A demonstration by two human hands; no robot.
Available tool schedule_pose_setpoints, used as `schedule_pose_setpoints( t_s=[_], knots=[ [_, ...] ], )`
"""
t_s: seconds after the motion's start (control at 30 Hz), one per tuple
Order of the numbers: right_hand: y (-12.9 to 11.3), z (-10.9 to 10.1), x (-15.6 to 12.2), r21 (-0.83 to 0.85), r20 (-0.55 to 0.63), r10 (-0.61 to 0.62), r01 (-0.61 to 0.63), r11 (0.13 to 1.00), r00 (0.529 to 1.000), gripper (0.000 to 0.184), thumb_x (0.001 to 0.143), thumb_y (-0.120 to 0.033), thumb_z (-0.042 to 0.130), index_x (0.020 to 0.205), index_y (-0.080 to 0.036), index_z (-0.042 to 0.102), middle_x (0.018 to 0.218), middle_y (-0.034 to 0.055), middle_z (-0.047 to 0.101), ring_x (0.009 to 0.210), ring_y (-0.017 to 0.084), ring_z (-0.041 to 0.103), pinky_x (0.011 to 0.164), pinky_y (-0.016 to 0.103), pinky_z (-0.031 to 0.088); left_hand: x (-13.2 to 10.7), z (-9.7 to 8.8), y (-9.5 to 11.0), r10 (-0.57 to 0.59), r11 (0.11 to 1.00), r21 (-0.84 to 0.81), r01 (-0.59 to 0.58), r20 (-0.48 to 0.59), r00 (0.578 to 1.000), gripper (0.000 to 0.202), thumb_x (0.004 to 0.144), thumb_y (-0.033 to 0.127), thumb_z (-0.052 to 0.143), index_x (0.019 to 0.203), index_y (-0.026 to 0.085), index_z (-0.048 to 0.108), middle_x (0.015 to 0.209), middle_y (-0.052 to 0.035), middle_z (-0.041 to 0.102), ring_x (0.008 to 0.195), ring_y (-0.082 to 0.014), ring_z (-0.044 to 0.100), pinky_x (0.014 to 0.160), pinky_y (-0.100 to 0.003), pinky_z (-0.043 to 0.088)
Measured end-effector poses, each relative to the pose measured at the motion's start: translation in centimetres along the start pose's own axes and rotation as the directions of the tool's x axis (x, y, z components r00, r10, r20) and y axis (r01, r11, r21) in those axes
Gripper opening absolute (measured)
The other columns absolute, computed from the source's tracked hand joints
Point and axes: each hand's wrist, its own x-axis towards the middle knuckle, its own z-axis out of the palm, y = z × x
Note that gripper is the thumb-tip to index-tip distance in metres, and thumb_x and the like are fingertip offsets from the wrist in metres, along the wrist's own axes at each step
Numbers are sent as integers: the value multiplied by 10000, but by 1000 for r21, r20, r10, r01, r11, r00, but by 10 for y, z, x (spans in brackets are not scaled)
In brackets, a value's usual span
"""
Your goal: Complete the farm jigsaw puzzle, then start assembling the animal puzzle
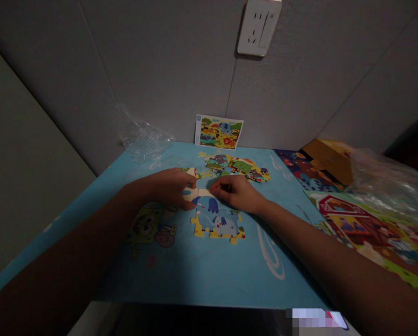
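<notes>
Joined jigsaw pieces showing two blue elephants lie on the blue tabletop. My left hand spans a pale puzzle piece between thumb and fingers, at the upper left corner of the elephant section. Along that section's top edge rests my right hand, its fingertips pinched together; whether a piece is in them is hidden. Behind my hands lies a loose pile of puzzle pieces. Another piece shows partly past my left fingers.
A picture card of animals leans against the wall. Clear plastic wrap sits at the back left. On the right are a colourful farm picture, a yellow-brown box and more plastic wrap. A socket is on the wall.
</notes>
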Motion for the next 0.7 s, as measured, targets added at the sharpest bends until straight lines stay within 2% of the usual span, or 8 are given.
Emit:
schedule_pose_setpoints(
  t_s=[0.27, 0.7],
  knots=[
    [-3, -1, 0, 9, 15, 5, -6, 1000, 1000, 210, 840, -288, 574, 856, -141, 723, 733, 26, 672, 633, 121, 549, 607, 264, 387, 0, -2, 2, 17, 1000, 0, -17, 16, 1000, 406, 723, 418, 702, 1058, 190, 697, 704, -5, 668, 622, -162, 580, 607, -266, 354],
    [-1, 0, 0, 2, 8, 5, -5, 1000, 1000, 188, 845, -265, 589, 865, -137, 724, 726, 23, 668, 619, 112, 531, 592, 254, 371, -1, -4, 5, 3, 1000, -1, -3, 11, 1000, 367, 713, 404, 688, 1010, 189, 686, 671, 12, 645, 604, -154, 569, 571, -251, 343]
  ],
)
